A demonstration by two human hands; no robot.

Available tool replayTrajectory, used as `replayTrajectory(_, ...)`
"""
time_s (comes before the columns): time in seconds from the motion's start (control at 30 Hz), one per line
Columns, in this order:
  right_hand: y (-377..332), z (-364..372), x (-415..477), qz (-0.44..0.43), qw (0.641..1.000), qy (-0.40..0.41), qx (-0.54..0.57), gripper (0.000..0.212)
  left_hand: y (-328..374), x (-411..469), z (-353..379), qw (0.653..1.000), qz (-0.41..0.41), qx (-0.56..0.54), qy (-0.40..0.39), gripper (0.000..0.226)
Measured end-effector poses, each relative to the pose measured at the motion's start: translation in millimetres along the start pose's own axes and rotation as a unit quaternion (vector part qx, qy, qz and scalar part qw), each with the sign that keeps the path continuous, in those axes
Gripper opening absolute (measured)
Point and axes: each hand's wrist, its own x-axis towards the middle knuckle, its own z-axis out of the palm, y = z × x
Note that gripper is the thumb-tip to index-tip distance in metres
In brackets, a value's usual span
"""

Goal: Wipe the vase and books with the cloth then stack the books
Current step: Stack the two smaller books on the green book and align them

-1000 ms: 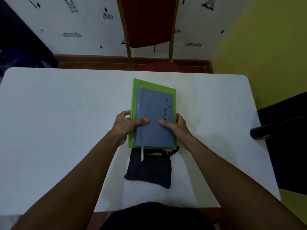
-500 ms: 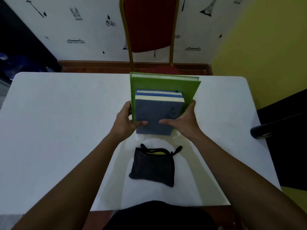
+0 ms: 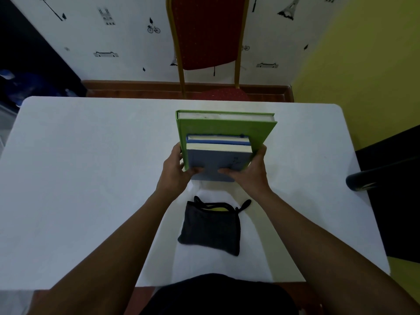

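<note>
Left hand [image 3: 176, 172] and right hand [image 3: 251, 172] clamped on three upright books [image 3: 218, 155], mid-frame. One dark cloth [image 3: 211, 228] below. Cover lettering unreadable.

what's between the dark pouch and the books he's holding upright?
Nothing: in the head view only bare white table separates the dark pouch from the books, which the left hand and right hand hold upright.

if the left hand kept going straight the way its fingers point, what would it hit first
The left hand points forward and inward, and it is already against the grey-blue book, gripped with the green book behind it. Those books block it at once; the red chair is farther back.
</note>
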Motion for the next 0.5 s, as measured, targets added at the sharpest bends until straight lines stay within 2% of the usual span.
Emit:
replayTrajectory(0.27,0,-4,10,-0.017,1.0,-0.001,-0.001,0.104,-6,3,7,0.999,-0.004,0.021,0.024,0.072)
replayTrajectory(0.4,13,-5,8,-0.024,1.0,-0.014,-0.014,0.105,-13,-1,6,0.998,0.004,0.068,0.005,0.068)
replayTrajectory(0.5,22,-5,7,-0.004,0.999,-0.032,-0.037,0.096,-14,-4,9,0.996,-0.005,0.089,0.009,0.061)
